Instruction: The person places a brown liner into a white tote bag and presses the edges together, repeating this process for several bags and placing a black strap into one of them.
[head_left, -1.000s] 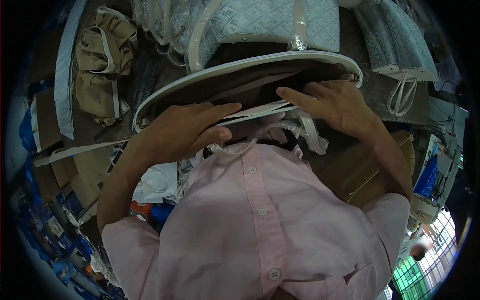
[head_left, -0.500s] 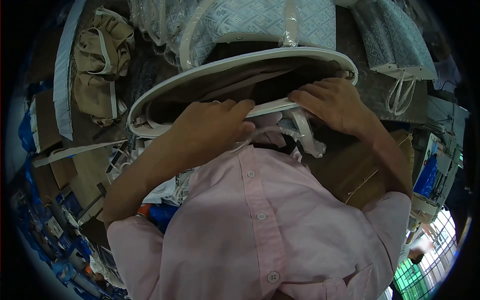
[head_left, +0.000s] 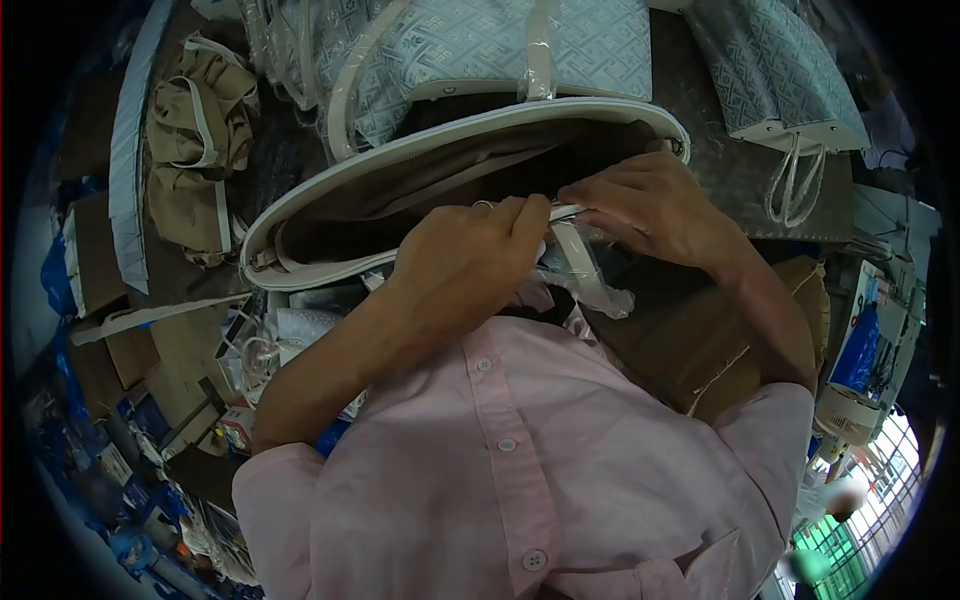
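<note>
A handbag (head_left: pixel 400 150) with a pale rim and brown lining lies open in front of my chest. My left hand (head_left: pixel 480 245) is closed over the near rim around its middle, fingers curled to the inside. Close beside it, my right hand (head_left: pixel 650 210) pinches the same rim, thumb below and fingers on top. A plastic-wrapped strap handle (head_left: pixel 590 270) hangs from the near side, just under my right hand. The fingertips of both hands are nearly touching. Part of the rim is hidden behind my hands.
Behind the handbag lies a light-blue patterned bag (head_left: pixel 590 50) with wrapped handles. Another patterned bag (head_left: pixel 785 75) is at the far right. Brown fabric pieces with pale edging (head_left: pixel 200 150) lie to the left. A cardboard box (head_left: pixel 740 350) stands at the near right.
My left hand has slid right along the rim, closer to my right hand. The handbag has shifted slightly left in view.
</note>
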